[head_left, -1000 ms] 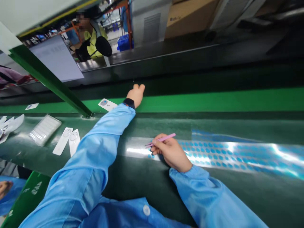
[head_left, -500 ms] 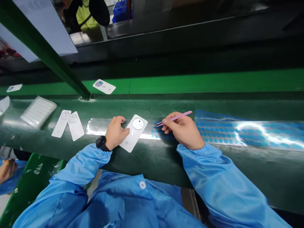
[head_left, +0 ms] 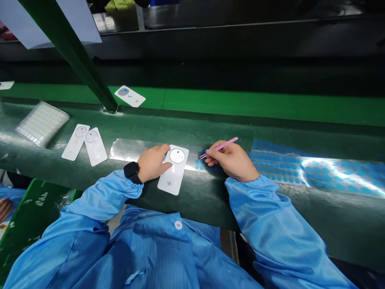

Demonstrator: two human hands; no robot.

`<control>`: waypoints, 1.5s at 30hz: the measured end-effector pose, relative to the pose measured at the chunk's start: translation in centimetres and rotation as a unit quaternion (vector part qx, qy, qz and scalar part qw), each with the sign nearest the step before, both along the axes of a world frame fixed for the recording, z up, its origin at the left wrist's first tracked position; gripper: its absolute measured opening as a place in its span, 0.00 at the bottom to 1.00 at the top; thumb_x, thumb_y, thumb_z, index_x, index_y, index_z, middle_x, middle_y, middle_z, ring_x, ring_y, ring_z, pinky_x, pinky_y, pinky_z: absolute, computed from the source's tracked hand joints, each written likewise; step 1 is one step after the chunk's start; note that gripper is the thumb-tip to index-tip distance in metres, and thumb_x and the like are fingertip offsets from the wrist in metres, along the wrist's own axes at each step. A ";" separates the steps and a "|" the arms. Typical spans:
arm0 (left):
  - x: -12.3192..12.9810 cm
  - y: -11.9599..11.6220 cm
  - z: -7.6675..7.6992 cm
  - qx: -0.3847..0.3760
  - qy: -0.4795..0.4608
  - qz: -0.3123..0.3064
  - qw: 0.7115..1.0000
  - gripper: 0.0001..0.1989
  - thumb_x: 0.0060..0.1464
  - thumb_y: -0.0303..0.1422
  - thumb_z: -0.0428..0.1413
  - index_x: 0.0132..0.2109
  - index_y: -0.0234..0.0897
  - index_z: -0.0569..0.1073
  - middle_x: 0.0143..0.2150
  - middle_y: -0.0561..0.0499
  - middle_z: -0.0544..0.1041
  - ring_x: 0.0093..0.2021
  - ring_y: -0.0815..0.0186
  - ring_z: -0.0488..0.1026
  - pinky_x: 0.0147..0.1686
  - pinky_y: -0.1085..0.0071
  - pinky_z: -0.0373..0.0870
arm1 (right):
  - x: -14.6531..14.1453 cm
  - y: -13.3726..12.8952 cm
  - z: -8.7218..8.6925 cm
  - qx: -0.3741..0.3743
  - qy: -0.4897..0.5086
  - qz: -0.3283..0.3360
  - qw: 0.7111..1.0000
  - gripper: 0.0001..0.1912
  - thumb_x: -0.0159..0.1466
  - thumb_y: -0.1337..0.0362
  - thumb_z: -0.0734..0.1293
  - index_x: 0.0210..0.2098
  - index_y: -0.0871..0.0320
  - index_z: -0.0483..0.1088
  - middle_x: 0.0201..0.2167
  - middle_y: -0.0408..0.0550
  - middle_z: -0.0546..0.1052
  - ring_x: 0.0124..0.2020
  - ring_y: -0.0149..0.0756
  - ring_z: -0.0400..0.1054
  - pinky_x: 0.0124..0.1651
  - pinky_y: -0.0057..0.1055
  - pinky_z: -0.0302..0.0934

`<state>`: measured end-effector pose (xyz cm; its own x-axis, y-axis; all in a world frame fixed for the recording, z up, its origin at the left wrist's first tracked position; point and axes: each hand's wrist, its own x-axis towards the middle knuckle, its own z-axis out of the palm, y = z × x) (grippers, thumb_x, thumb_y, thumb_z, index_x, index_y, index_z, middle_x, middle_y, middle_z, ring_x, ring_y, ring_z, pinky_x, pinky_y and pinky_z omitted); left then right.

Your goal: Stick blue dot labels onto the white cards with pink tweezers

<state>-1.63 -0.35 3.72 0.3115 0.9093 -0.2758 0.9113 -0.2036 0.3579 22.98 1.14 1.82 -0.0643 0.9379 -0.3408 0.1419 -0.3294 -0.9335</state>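
Observation:
A white phone back cover (head_left: 176,176) with a round camera area lies on the green bench, its top tilted slightly right. My left hand (head_left: 154,162) holds its left edge, thumb on the face and index finger by the top corner. To the right, my right hand (head_left: 233,160) is closed on pink tweezers (head_left: 221,146). Their dark tips point down-left at small blue round stickers (head_left: 200,164) on a clear strip, right beside the cover. Whether the tips touch a sticker is too small to tell.
Two white covers (head_left: 96,146) overlap at left, near a clear tray (head_left: 43,123) of small pieces. Another cover (head_left: 130,96) lies on the green belt (head_left: 225,104) behind. A green post (head_left: 75,52) rises at left. Blue sticker sheets (head_left: 315,166) spread right. A co-worker's hand (head_left: 5,208) shows far left.
My left hand has shifted right along the cover, its index finger now at the top corner. The cover has turned more upright. The tweezers stay near the blue stickers; the view has tilted down.

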 end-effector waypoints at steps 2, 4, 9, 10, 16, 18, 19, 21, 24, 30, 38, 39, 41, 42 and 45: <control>0.1 0.2 -0.3 0.025 -0.025 -0.045 0.998 0.23 0.51 0.37 0.61 0.53 0.39 0.69 0.54 0.46 0.73 0.53 0.56 0.71 0.49 0.60 0.68 | -0.2 0.1 0.1 -0.011 -0.006 -0.004 1.000 0.15 0.50 0.59 0.77 0.25 0.60 0.69 0.19 0.48 0.76 0.18 0.31 0.70 0.21 0.24 0.67; 0.2 0.5 -0.8 0.030 -0.040 -0.089 0.995 0.26 0.47 0.38 0.65 0.53 0.41 0.70 0.61 0.47 0.69 0.60 0.51 0.63 0.54 0.55 0.63 | -0.6 0.2 0.3 -0.022 -0.016 -0.014 1.000 0.13 0.52 0.63 0.76 0.24 0.60 0.68 0.19 0.48 0.76 0.18 0.31 0.70 0.21 0.23 0.67; 0.6 0.7 -1.9 0.027 -0.060 -0.125 0.990 0.29 0.43 0.42 0.69 0.52 0.44 0.72 0.61 0.49 0.70 0.62 0.47 0.56 0.54 0.50 0.58 | -0.9 0.3 0.5 -0.041 0.006 -0.031 0.999 0.14 0.52 0.63 0.77 0.22 0.61 0.69 0.17 0.47 0.74 0.16 0.29 0.68 0.19 0.22 0.66; 0.6 0.6 -2.1 0.037 -0.066 -0.123 0.990 0.29 0.42 0.43 0.69 0.52 0.44 0.73 0.60 0.49 0.71 0.61 0.48 0.57 0.53 0.51 0.57 | -0.8 0.3 0.5 -0.043 0.023 -0.032 0.998 0.15 0.51 0.61 0.78 0.22 0.61 0.69 0.17 0.47 0.74 0.16 0.29 0.67 0.19 0.23 0.66; 1.0 -0.2 -3.4 0.111 -0.093 -0.118 0.983 0.31 0.39 0.48 0.70 0.50 0.42 0.74 0.55 0.47 0.74 0.57 0.51 0.61 0.49 0.54 0.57 | 0.2 0.2 0.5 -0.034 0.095 -0.037 0.994 0.27 0.38 0.48 0.82 0.21 0.60 0.70 0.16 0.48 0.73 0.16 0.30 0.67 0.19 0.23 0.65; 1.1 -0.3 -3.7 0.131 -0.101 -0.124 0.978 0.32 0.39 0.49 0.69 0.49 0.41 0.74 0.55 0.47 0.75 0.56 0.51 0.62 0.49 0.56 0.57 | 0.0 -0.1 0.7 -0.017 0.097 -0.045 0.994 0.27 0.39 0.46 0.81 0.21 0.59 0.70 0.16 0.47 0.73 0.17 0.30 0.67 0.18 0.23 0.64; 1.1 -0.4 -3.9 0.139 -0.104 -0.128 0.976 0.31 0.39 0.50 0.69 0.48 0.40 0.74 0.54 0.47 0.75 0.56 0.52 0.62 0.49 0.56 0.57 | -0.2 -0.3 0.9 -0.006 0.094 -0.047 0.994 0.27 0.40 0.46 0.81 0.22 0.59 0.70 0.17 0.47 0.73 0.17 0.30 0.67 0.18 0.23 0.63; 1.1 -0.4 -4.1 0.151 -0.109 -0.135 0.973 0.30 0.39 0.51 0.69 0.46 0.39 0.74 0.54 0.48 0.76 0.56 0.52 0.63 0.49 0.56 0.56 | -1.0 -0.5 1.0 0.011 0.080 -0.045 0.996 0.25 0.44 0.46 0.80 0.23 0.58 0.70 0.17 0.46 0.73 0.18 0.31 0.68 0.19 0.24 0.64; 1.2 -0.5 -4.3 0.157 -0.111 -0.141 0.971 0.29 0.39 0.52 0.68 0.44 0.40 0.75 0.54 0.48 0.76 0.56 0.52 0.63 0.48 0.56 0.56 | -2.3 -0.5 0.7 0.013 0.052 -0.042 0.998 0.24 0.46 0.46 0.79 0.23 0.58 0.70 0.17 0.46 0.73 0.17 0.32 0.68 0.18 0.26 0.64; 1.3 -0.4 -4.1 0.145 -0.110 -0.152 0.971 0.28 0.41 0.52 0.68 0.44 0.39 0.75 0.55 0.47 0.75 0.56 0.51 0.62 0.48 0.55 0.55 | -3.1 -0.2 -0.2 -0.011 0.019 -0.043 0.999 0.27 0.43 0.43 0.79 0.23 0.60 0.70 0.18 0.47 0.73 0.18 0.33 0.68 0.18 0.26 0.64; 1.3 -0.4 -4.0 0.136 -0.107 -0.158 0.972 0.28 0.42 0.51 0.67 0.45 0.40 0.75 0.55 0.46 0.74 0.57 0.50 0.62 0.47 0.55 0.55 | -2.6 -0.5 -0.6 0.003 -0.019 -0.016 1.000 0.25 0.50 0.44 0.76 0.25 0.60 0.71 0.19 0.48 0.74 0.19 0.33 0.69 0.20 0.26 0.64; 1.3 -0.4 -4.0 0.136 -0.107 -0.159 0.972 0.28 0.42 0.51 0.67 0.45 0.40 0.75 0.55 0.46 0.75 0.57 0.50 0.62 0.47 0.55 0.55 | -2.6 -0.5 -0.6 0.005 -0.025 -0.015 1.000 0.24 0.50 0.44 0.76 0.25 0.60 0.71 0.19 0.48 0.74 0.19 0.33 0.69 0.20 0.26 0.64; 1.3 -0.4 -4.1 0.140 -0.107 -0.160 0.971 0.28 0.41 0.52 0.67 0.45 0.40 0.75 0.55 0.46 0.74 0.57 0.50 0.62 0.47 0.55 0.55 | -2.6 -0.5 -0.7 0.007 -0.032 -0.014 0.999 0.24 0.50 0.44 0.76 0.25 0.60 0.71 0.20 0.48 0.74 0.19 0.33 0.69 0.20 0.27 0.64; 1.3 -0.4 -4.1 0.144 -0.108 -0.160 0.971 0.28 0.41 0.52 0.67 0.45 0.40 0.75 0.55 0.46 0.75 0.56 0.51 0.62 0.48 0.55 0.55 | -2.6 -0.5 -0.7 0.009 -0.033 -0.013 0.999 0.24 0.51 0.44 0.76 0.25 0.60 0.71 0.20 0.48 0.74 0.19 0.33 0.69 0.20 0.27 0.64; 1.2 -0.4 -4.1 0.150 -0.109 -0.160 0.970 0.28 0.41 0.52 0.67 0.45 0.40 0.75 0.54 0.46 0.75 0.56 0.51 0.62 0.48 0.55 0.55 | -2.7 -0.5 -0.6 0.014 -0.035 -0.007 0.999 0.24 0.51 0.44 0.75 0.25 0.60 0.71 0.19 0.48 0.74 0.19 0.32 0.68 0.20 0.26 0.65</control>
<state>-0.39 -0.73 -0.43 0.6123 0.7855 0.0902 0.6938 -0.5886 0.4150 20.25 0.64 1.25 -0.0284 0.9478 -0.3177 0.2036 -0.3057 -0.9301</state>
